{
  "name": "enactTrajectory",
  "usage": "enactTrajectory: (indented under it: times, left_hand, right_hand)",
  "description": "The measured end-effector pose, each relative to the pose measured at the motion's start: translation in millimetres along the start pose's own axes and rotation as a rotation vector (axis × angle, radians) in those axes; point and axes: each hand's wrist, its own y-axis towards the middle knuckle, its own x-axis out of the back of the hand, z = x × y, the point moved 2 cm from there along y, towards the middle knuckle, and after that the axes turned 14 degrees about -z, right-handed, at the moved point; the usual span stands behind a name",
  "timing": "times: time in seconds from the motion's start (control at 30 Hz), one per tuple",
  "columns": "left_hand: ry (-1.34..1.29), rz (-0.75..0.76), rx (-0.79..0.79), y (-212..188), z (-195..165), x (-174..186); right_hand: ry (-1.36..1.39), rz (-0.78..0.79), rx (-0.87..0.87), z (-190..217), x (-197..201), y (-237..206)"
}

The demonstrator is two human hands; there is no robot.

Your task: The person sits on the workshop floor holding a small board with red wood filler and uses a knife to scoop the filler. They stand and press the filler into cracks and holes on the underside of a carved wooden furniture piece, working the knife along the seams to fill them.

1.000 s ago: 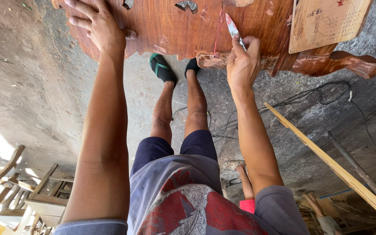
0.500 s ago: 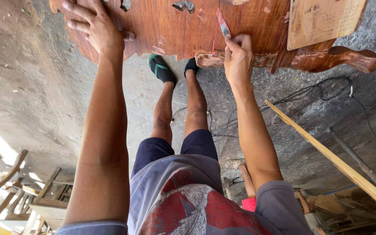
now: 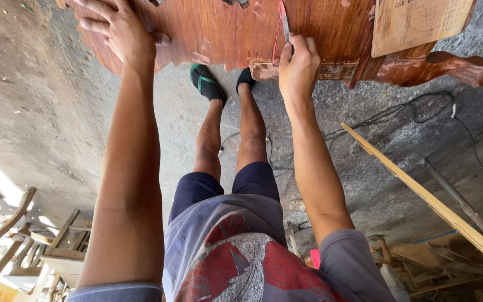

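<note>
A reddish-brown carved wooden panel (image 3: 213, 28) with a scalloped edge fills the top of the view. My left hand (image 3: 119, 29) lies flat on its left part, fingers spread, pressing it down. My right hand (image 3: 297, 62) is closed around a thin metal blade tool (image 3: 284, 22) whose tip points up against the wood, beside a red line. A pale wooden board (image 3: 417, 22) with pencil drawing lies on the panel's right side. A carved curved leg piece (image 3: 454, 66) sticks out at the right.
My legs and dark sandals (image 3: 205, 84) stand on the grey concrete floor (image 3: 40, 112) below the panel. A long pale wooden slat (image 3: 420, 196) runs diagonally at the right, near black cables (image 3: 398, 112). Wooden chair frames (image 3: 23, 240) sit at the lower left.
My right hand has slid the blade tool leftward and upward along the panel's edge. The left hand stays pressed on the wood.
</note>
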Motion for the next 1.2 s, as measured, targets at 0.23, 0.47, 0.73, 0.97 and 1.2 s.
enactTrajectory:
  times: [0.23, 0.47, 0.73, 0.97, 1.2]
  left_hand:
    - [-0.026, 0.005, -0.006, -1, 1, 3]
    - [-0.087, -0.018, 0.042, -1, -3, 12]
    - [-0.07, -0.016, 0.023, -1, -2, 11]
    - [-0.038, -0.005, -0.023, -1, 0, 6]
    - [-0.044, -0.019, -0.004, 1, 0, 3]
  right_hand:
    - [-0.158, 0.064, -0.025, 6, -12, 14]
    - [-0.139, 0.181, 0.013, 14, 5, 26]
    - [0.083, 0.069, 0.009, 8, 6, -4]
    - [-0.199, 0.164, 0.028, -31, -7, -21]
    - [-0.082, 0.068, 0.232, -30, 20, -13]
